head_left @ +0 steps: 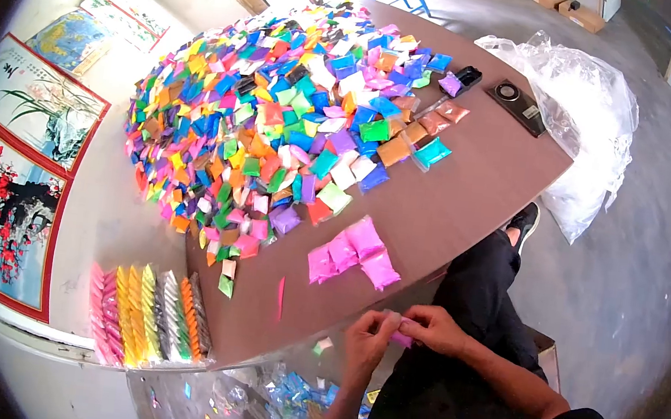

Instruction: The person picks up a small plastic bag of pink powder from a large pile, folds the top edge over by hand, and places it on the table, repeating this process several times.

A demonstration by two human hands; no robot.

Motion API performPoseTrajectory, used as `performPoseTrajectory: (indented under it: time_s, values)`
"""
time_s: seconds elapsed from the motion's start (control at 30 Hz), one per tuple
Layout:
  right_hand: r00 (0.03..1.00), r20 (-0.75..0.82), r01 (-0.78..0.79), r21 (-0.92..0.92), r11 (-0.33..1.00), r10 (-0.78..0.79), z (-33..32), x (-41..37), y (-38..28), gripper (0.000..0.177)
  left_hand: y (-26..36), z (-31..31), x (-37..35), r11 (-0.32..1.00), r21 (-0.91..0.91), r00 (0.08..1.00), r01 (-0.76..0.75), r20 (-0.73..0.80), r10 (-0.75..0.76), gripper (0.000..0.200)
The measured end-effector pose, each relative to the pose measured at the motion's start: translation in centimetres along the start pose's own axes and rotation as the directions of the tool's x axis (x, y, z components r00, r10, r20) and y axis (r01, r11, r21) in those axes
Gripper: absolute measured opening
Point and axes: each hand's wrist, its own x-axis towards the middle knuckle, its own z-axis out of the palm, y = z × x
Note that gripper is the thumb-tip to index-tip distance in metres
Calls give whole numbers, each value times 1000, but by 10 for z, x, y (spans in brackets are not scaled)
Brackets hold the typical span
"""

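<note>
Both hands are close together over my lap, just off the table's front edge. My left hand [367, 342] is closed, pinching one side of a small pink packet [402, 340]. On its other side my right hand [434, 328] is closed too, thumb and fingers gripping the top. The fingers cover much of this packet. Just beyond my hands, several pink packets [358, 248] lie joined in a cluster on the brown table [434, 212]. A narrow pink strip [280, 298] lies left of them.
A large heap of multicoloured packets [271, 119] covers the table's far left. Twisted coloured packs [145, 316] stand at the left corner. A black device [518, 106] sits at the far right beside clear plastic sheeting [590, 114]. Scraps [289, 395] lie below the table edge.
</note>
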Motion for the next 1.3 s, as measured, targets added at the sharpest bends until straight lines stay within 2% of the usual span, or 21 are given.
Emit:
performPoseTrajectory:
  time_s: [0.13,0.33,0.4,0.47,0.53,0.57,0.6,0.63,0.73,0.77,0.83,0.97,1.03,1.07,1.17,1.23,1.3]
  values:
    - [989,-116,99,81,992,-90,3,2,12,27,13,0,-9,999,9,998,52,40,-52,25]
    - [996,-64,-53,43,998,56,3,3,3,27,12,-4,-5,998,-17,997,53,50,-52,27]
    - [998,-14,-62,63,996,63,-1,2,-1,27,3,-7,-1,997,25,996,-77,44,76,26]
    - [998,29,-65,85,994,63,-3,1,0,27,1,-9,-1,997,65,997,-51,61,47,26]
    - [998,-41,-31,131,991,37,-2,0,4,25,1,-9,-2,994,103,997,-25,74,18,26]
    - [998,-38,-37,132,991,43,-1,1,8,25,0,-7,-3,1000,8,997,10,72,-10,25]
    - [997,-58,46,84,995,-41,0,3,12,25,0,-5,-4,995,-87,997,44,73,-38,25]
    - [989,-73,129,35,991,-126,1,3,16,24,1,-4,-5,995,-88,996,50,72,-44,25]
    - [986,-57,161,53,985,-158,4,3,18,26,-2,-3,-7,994,-101,998,41,53,-36,23]
    - [987,-55,157,53,986,-154,4,3,18,26,-9,-5,-5,994,-106,999,-6,39,10,23]
    - [997,-12,77,-75,994,-79,4,4,13,29,-20,-8,-2,993,-111,998,-50,24,53,23]
    - [999,-5,-37,-62,997,37,6,4,-1,32,-21,-8,1,995,-51,996,-84,1,84,27]
    - [987,44,-155,47,987,153,4,2,-9,35,-16,-4,0,994,-34,994,-105,-17,104,29]
    - [987,40,-158,50,986,156,2,1,-8,35,-14,-4,0,995,-46,996,-89,0,89,26]
    - [996,42,-85,26,996,84,-1,3,0,33,-8,-3,-2,997,-69,1000,-25,14,26,21]
    - [998,-24,54,-168,984,-59,1,3,5,30,-7,-2,-4,997,-77,999,30,19,-29,19]
    - [996,-42,74,-159,985,-82,8,-1,7,29,-7,-1,-6,989,-149,1000,-20,17,23,16]
